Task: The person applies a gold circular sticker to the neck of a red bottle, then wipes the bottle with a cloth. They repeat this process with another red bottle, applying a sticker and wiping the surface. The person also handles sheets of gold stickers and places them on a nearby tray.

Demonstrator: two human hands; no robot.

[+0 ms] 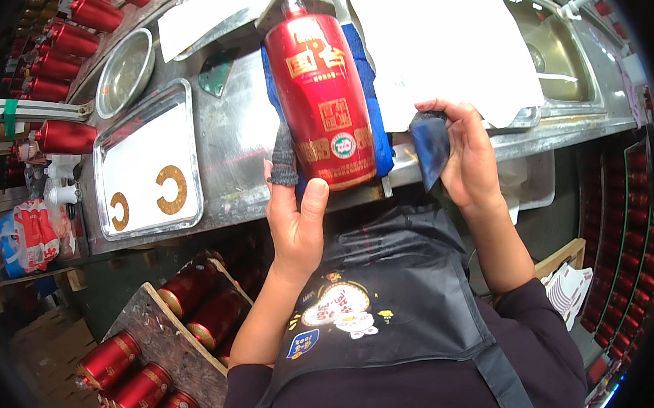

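Observation:
A red bottle (327, 90) with gold print lies on its back on a blue cloth-padded rest (373, 98), its clear neck towards the far side. My left hand (297, 223) grips the bottle at its lower left, the thumb at the base and the fingers along the side. Dark grey knitted covers sleeve some of those fingers. To the right of the bottle, my right hand (466, 154) pinches a dark blue, pointed, flat piece (431, 148), perhaps a scraper. It is held apart from the bottle, and its tip points down.
A metal tray (194, 156) holds white paper and two gold C-shaped pieces (171, 189). Beyond it are a steel bowl (124, 73) and a dark green flat piece (219, 72). White sheets (446, 42) lie by a sink (564, 59). Crated red bottles (141, 390) stand below left.

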